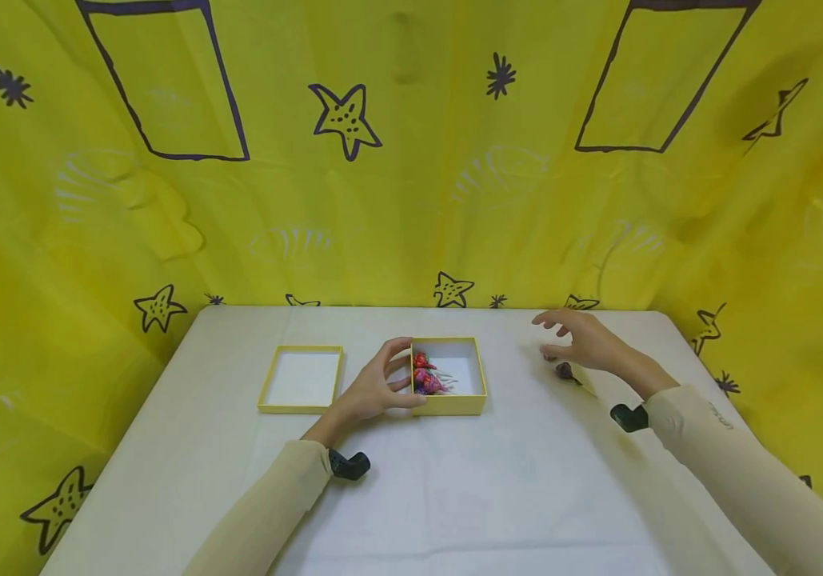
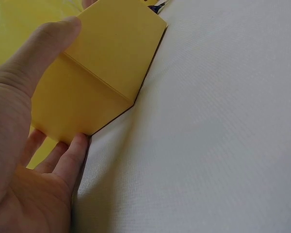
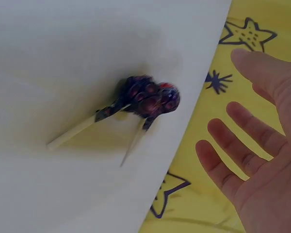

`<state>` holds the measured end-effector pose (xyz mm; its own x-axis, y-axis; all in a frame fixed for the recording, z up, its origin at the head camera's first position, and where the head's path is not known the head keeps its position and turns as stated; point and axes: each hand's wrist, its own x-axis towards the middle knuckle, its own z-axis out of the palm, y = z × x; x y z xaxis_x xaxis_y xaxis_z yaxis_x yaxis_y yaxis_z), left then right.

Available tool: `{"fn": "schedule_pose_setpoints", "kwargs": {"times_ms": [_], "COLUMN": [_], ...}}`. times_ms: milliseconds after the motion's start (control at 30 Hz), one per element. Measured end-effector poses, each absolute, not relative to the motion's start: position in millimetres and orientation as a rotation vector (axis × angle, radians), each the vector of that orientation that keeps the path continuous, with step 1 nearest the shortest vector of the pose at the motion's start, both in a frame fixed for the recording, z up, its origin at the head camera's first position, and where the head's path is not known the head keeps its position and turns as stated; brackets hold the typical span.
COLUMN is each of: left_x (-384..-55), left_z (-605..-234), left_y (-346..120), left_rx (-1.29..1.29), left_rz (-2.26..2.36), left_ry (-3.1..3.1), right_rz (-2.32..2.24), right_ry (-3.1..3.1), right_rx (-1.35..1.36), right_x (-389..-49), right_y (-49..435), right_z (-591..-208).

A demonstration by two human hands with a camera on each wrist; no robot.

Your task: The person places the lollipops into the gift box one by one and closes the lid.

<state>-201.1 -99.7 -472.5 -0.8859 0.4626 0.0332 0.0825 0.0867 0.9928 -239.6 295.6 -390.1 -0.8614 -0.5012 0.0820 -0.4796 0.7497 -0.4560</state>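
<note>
A yellow box (image 1: 449, 406) with a white inside stands at the middle of the table, and several red, pink and purple wrapped lollipops (image 1: 427, 381) lie along its left side, sticks pointing right. My left hand (image 1: 370, 390) holds the box at its left end. In the left wrist view its thumb (image 2: 48, 46) presses one yellow wall, with other fingers against the adjoining wall. My right hand (image 1: 585, 342) hovers over the right of the table, fingers spread apart. Two dark-wrapped lollipops (image 3: 148, 99) lie below it, untouched, their heads side by side.
A shallow yellow-rimmed lid (image 1: 301, 381), white inside, lies left of the box, near the left forearm. White cloth covers the table (image 1: 512, 496). A yellow curtain (image 1: 411, 224) with starfish drawings hangs behind the table and along both sides.
</note>
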Motion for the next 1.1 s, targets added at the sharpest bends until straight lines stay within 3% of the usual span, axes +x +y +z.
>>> {"fn": "schedule_pose_setpoints", "kwargs": {"times_ms": [300,1100], "left_x": [-203,-202], "left_z": [-473,-475], "left_y": [-98,-100], "left_rx": [0.532,0.549], "left_rz": [1.865,1.881], "left_ry": [2.082,2.068], "right_rz": [-0.704,-0.649], "right_ry": [2.847,2.763], "right_rx": [-0.645,-0.577], "right_x": [-244,-255], "right_y": [308,313], "right_z": [-401,-417]}}
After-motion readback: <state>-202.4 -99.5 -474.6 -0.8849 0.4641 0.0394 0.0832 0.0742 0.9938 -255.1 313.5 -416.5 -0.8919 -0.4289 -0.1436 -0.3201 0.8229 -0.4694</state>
